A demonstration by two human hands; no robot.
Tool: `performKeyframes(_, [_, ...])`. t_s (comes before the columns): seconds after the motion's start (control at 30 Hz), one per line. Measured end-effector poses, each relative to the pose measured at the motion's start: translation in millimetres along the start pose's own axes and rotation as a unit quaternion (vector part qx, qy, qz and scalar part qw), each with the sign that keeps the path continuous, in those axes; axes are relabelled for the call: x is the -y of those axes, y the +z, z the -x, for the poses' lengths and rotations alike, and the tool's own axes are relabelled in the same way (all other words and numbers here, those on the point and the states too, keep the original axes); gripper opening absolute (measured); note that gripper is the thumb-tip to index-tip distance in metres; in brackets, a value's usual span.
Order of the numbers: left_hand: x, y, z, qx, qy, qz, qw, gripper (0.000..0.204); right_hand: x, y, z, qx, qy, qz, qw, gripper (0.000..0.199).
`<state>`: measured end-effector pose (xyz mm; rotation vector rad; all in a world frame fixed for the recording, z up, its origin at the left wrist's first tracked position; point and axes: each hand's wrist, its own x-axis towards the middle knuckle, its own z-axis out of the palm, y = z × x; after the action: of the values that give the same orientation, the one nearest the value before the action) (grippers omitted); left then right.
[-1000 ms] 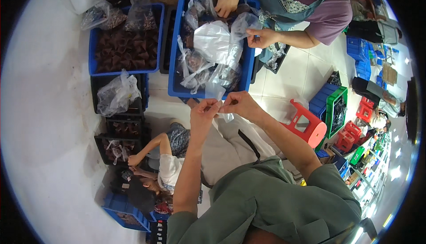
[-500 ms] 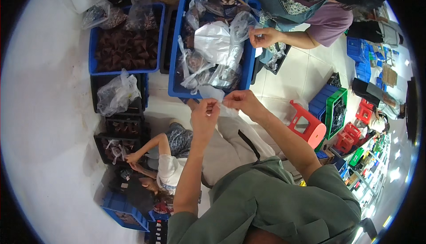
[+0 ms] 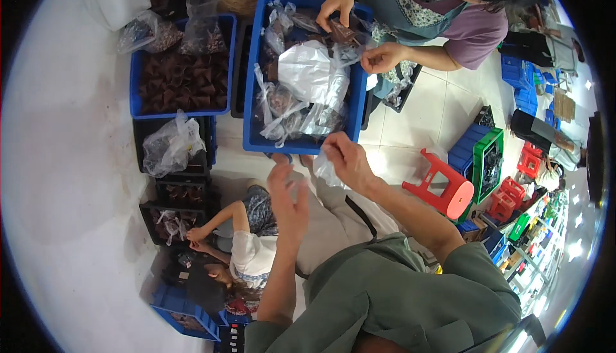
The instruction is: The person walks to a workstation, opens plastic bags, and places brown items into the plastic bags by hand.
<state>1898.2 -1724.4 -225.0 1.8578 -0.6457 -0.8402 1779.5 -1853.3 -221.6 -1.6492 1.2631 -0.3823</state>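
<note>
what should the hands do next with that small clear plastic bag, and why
Probably bring the left hand back to the small clear plastic bag: only the right hand pinches it, while the left hangs open beside it, just short of the blue plastic crate.

— Any room ahead of the two hands?
— Little. The blue crate (image 3: 253, 84), heaped with clear bags (image 3: 311, 77), sits just beyond them, and another person's hands (image 3: 378, 58) work over its far side.
— To the left?
— A second blue crate (image 3: 136, 96) and black trays (image 3: 168, 193). To the right, open tiled floor (image 3: 398, 128) reaches the red stool (image 3: 443, 183).
</note>
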Motion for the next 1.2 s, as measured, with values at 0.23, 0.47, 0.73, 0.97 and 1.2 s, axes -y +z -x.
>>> performKeyframes(0.23, [27,15,-7,0.134,0.094,-0.050,0.985,0.035,12,-6,6,0.057,-0.081,0.018,0.995,0.009])
performKeyframes(0.47, [43,-24,-6,0.214,0.219,-0.241,0.921,0.033,-49,-33,-55,0.271,0.084,-0.184,0.941,0.036])
performKeyframes(0.73, [28,-26,6,0.182,0.182,-0.243,0.935,0.040,-57,12,-134,0.166,-0.199,0.458,0.850,0.013])
performKeyframes(0.97, [24,-16,11,0.087,0.138,-0.197,0.967,0.029,13,1,-124,-0.022,-0.196,0.270,0.943,0.032])
performKeyframes(1.2, [26,-8,3,0.040,0.117,-0.220,0.968,0.028,-77,32,-67,0.180,-0.255,0.482,0.819,0.049])
